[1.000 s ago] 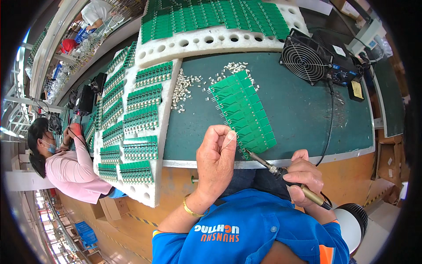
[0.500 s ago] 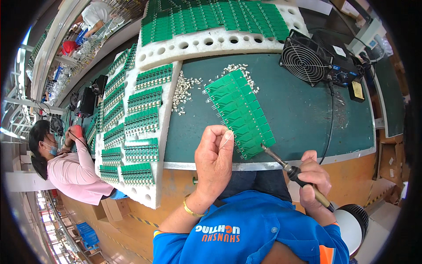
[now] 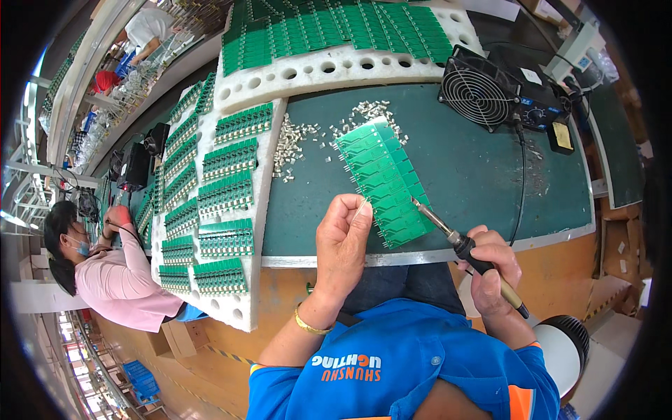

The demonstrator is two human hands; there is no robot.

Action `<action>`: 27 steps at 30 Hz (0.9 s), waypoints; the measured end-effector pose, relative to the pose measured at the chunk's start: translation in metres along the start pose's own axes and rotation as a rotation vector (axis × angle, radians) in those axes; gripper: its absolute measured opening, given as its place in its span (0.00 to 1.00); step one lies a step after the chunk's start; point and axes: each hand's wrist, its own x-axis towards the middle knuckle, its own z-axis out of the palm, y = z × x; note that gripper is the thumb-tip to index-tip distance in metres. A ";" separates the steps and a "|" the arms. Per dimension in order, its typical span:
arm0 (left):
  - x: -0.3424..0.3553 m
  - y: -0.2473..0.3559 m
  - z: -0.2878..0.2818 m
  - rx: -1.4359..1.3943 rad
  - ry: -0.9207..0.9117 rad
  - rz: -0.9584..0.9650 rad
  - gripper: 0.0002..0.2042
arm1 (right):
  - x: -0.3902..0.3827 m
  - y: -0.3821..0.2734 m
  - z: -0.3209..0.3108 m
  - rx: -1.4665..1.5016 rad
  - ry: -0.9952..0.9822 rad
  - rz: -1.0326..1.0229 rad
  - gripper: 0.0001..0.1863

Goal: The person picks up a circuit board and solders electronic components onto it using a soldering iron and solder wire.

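My left hand (image 3: 341, 234) is closed, thumb and forefinger pinching the left edge of a green circuit board (image 3: 388, 185). A thin pale strand, perhaps solder wire, runs along the thumb; the fingers partly hide it. The board slants over the bench, with metal pins sticking out along its left edge. In my right hand (image 3: 493, 269) is a soldering iron (image 3: 458, 241), gripped like a pen. Its tip is at the board's right-hand part, seemingly touching it. Loose small white connectors (image 3: 290, 143) lie in heaps left of the board and behind it.
White foam trays hold filled boards (image 3: 227, 192) at left and flat green boards (image 3: 336, 31) at the back. A fan (image 3: 476, 91) and a soldering station (image 3: 539, 108) stand back right, the iron's cable (image 3: 521, 189) trailing down. A co-worker (image 3: 115, 280) sits at left.
The iron's tip has moved up the board from near its lower end to about the middle of its right side. The board has turned slightly, its far end shifting right.
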 end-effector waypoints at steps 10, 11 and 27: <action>-0.002 -0.001 -0.005 -0.081 -0.026 -0.055 0.07 | 0.005 -0.006 0.005 0.005 -0.016 0.002 0.22; -0.002 -0.001 -0.005 -0.082 -0.027 -0.056 0.07 | 0.005 -0.006 0.005 -0.009 -0.019 0.016 0.22; 0.001 -0.007 -0.008 -0.052 -0.063 -0.016 0.07 | 0.012 0.001 0.011 -0.033 -0.015 0.046 0.21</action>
